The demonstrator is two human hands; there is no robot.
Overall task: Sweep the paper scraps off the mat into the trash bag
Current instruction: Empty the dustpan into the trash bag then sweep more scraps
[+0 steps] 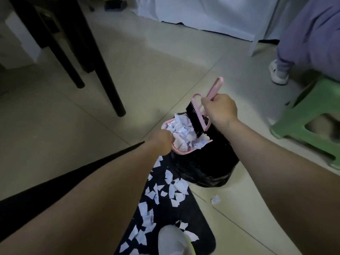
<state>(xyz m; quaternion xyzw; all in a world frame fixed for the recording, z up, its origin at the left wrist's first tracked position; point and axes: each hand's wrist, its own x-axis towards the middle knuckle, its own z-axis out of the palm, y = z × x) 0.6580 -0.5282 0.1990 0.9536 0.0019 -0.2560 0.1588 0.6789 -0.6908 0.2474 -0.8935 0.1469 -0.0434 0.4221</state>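
Beige tile floor (55, 135); dark mat (193, 218) w/ scraps (176, 188). Left hand (162, 142) grips dustpan (181, 151), right hand (219, 109) grips brush (197, 115).

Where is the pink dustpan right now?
In the head view, the pink dustpan is mid-frame, full of paper scraps, held by the left hand over the black trash bag, beside the brush.
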